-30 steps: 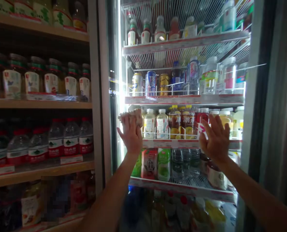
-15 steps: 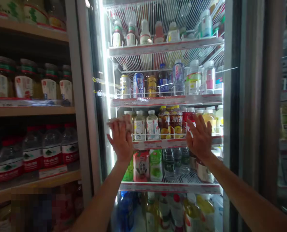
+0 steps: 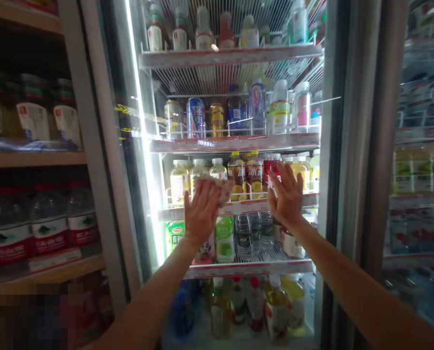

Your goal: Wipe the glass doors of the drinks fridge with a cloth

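My left hand (image 3: pixel 201 214) presses a pale, crumpled cloth (image 3: pixel 222 188) flat against the glass door of a lit drinks fridge, in front of its middle shelf. The cloth sticks out past the fingertips to the right. Farther right, my right hand (image 3: pixel 287 197) has its fingers spread, with the palm toward the glass and nothing in it. Through the glass, bottles of brown iced tea (image 3: pixel 255 177) show between the two hands. A green carton (image 3: pixel 225 238) stands on the shelf below, right of my left wrist.
A bright light strip (image 3: pixel 138 97) runs down the fridge's left side. Metal door frames (image 3: pixel 363 146) border it on the right. At the left, wooden shelves (image 3: pixel 34 159) hold several bottles, among them red-capped water bottles (image 3: pixel 49 218). Another glass-fronted cabinet of drinks (image 3: pixel 421 170) stands at the far right.
My left hand has slid the cloth rightward across the glass, closer to my right hand. My right hand stays spread at about the same place, while the view has shifted a little.
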Tool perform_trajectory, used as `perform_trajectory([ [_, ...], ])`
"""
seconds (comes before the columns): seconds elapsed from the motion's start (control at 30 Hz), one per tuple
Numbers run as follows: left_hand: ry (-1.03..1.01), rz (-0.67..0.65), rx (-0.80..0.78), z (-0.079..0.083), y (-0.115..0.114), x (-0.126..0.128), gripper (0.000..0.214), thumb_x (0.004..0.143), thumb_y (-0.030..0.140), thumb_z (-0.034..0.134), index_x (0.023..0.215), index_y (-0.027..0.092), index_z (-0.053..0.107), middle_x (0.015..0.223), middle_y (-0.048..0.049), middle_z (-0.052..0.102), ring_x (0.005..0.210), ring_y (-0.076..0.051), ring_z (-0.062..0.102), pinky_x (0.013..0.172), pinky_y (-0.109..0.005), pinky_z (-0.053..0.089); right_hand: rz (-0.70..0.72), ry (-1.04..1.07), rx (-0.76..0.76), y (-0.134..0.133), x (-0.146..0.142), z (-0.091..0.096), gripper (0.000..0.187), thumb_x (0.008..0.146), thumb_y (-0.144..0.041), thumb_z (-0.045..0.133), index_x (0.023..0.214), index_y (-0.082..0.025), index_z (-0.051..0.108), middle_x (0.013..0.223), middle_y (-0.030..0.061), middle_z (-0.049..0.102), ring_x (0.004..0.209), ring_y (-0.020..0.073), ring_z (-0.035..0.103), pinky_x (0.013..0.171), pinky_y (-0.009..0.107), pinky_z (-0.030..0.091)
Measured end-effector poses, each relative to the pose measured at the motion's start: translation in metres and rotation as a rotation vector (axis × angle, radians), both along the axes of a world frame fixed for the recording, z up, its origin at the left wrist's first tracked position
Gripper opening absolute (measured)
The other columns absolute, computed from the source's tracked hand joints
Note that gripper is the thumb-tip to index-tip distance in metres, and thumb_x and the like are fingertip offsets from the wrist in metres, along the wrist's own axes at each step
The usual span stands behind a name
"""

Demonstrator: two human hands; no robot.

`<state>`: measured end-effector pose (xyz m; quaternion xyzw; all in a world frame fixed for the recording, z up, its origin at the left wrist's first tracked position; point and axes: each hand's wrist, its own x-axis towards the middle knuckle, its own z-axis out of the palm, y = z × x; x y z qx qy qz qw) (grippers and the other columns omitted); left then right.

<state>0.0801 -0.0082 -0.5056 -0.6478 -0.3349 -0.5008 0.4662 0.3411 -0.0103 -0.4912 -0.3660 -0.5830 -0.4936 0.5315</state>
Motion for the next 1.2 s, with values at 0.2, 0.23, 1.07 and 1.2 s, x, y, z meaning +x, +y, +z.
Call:
perform_trajectory([
  [0.2, -0.352, 0.041, -0.035, 0.016, 0.001, -0.027, 0.045, 0.090, 0.031, 0.038, 0.132, 0.019, 0.045, 0.144, -0.0133, 0.038, 0.136, -0.026, 0.030, 0.112, -0.053, 0.007, 0.022, -0.006, -0.032, -0.001, 0.000, 0.000, 0.052, 0.085, -0.021, 0.043, 0.137, -0.022, 0.037, 0.146, 0.0077, 0.036, 0.138, 0.0231, 0.025, 0.111, 0.050, 0.022],
  [0.23, -0.477, 0.048, -0.040, 0.019, 0.002, -0.032, 0.047, 0.090, 0.032, 0.037, 0.134, 0.018, 0.043, 0.145, -0.0150, 0.036, 0.136, -0.027, 0.028, 0.111, -0.055, 0.009, 0.025, -0.001, -0.027, -0.001, 0.000, 0.000, 0.053, 0.085, -0.020, 0.043, 0.138, -0.023, 0.036, 0.146, 0.0076, 0.036, 0.138, 0.0233, 0.025, 0.112, 0.050, 0.022],
  [1.07, -0.192, 0.059, -0.100, -0.018, 0.000, -0.050, 0.066, 0.091, 0.043, 0.034, 0.146, 0.016, 0.011, 0.150, -0.0178, 0.021, 0.140, -0.030, 0.016, 0.111, -0.054, 0.012, 0.106, -0.108, -0.059, -0.001, -0.111, 0.007, 0.045, 0.085, -0.035, 0.047, 0.129, -0.023, 0.048, 0.142, 0.0040, 0.042, 0.139, 0.0240, 0.021, 0.112, 0.048, 0.020],
  [1.2, -0.193, 0.076, -0.101, -0.017, 0.000, -0.042, 0.066, 0.091, 0.042, 0.033, 0.146, 0.017, 0.008, 0.152, -0.0168, 0.017, 0.140, -0.030, 0.014, 0.111, -0.054, 0.010, -0.052, 0.173, 0.009, 0.001, 0.004, 0.008, 0.047, 0.089, -0.031, 0.038, 0.135, -0.021, 0.040, 0.139, 0.0098, 0.044, 0.133, 0.0246, 0.033, 0.108, 0.051, 0.026],
])
